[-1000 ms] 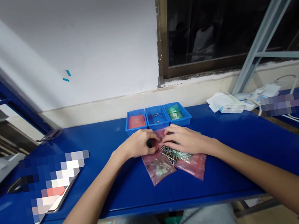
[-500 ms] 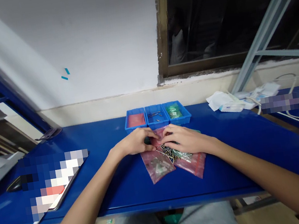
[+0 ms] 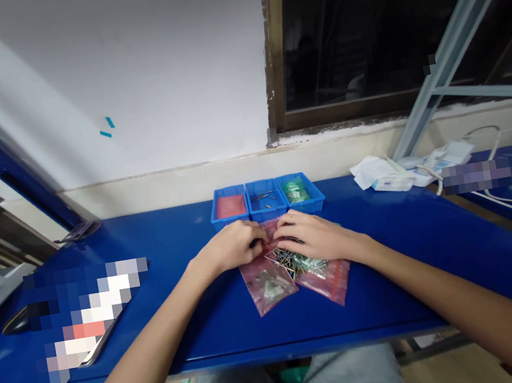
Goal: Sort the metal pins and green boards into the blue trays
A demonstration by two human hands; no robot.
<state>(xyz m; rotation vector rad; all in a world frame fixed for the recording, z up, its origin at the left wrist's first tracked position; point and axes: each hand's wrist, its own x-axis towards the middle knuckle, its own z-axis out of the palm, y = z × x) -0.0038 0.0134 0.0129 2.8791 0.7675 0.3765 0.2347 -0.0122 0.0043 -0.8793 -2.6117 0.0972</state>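
My left hand [image 3: 235,244] is closed, its fingertips pinching a pink plastic bag [image 3: 269,228] behind a heap of metal screws [image 3: 287,264]. From the other side my right hand [image 3: 311,234] bends over the same bag, thumb and fingers closed at its edge and the palm above the heap; its fingertips are partly hidden. Nearer to me lie a pink zip bag [image 3: 268,286] with small clear packets inside and, under my right hand, another pink zip bag [image 3: 332,286]. Some greenish clear packets [image 3: 310,264] show beneath my right palm.
Three blue trays stand behind my hands: one with pink bags [image 3: 230,206], one with a few metal pieces [image 3: 264,196], one with green packets [image 3: 295,190]. A blurred-out device [image 3: 95,314] and black mouse [image 3: 16,320] are left; white papers [image 3: 382,175] and cables lie right.
My left hand's fingers have drawn in from a spread grip to a tighter pinch on the bag. My right hand has hardly moved. The whole view has shifted slightly.
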